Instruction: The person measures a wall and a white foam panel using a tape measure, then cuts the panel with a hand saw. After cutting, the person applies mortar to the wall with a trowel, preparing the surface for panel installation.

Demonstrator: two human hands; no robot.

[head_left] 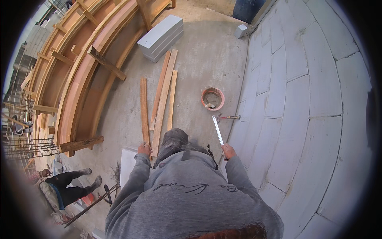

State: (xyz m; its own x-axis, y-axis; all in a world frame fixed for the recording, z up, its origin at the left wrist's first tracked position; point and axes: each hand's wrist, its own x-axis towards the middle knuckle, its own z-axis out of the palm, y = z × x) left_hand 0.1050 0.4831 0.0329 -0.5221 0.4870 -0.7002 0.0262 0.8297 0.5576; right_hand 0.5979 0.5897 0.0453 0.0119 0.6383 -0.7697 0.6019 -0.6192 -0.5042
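Note:
My left hand [145, 149] is closed around the near end of a narrow wooden strip [144, 107], which lies along the concrete floor. In my right hand [228, 151] is a tape measure, its white blade [217, 129] drawn out and pointing away from me over the floor. Just beyond the blade's far end lies a hammer [230, 117] with a red and black handle. Several more wooden strips [165, 99] lie between my hands and ahead of them. A reddish bucket [213, 99] with grey residue and a tool inside stands farther ahead.
A grey block wall [294, 95] rises along my right. Timber framework [85, 75] stands at the left. Pale blocks [161, 38] are stacked ahead, with a small block [240, 31] by the wall. Another person [65, 185] is at lower left, near steel rods [30, 148].

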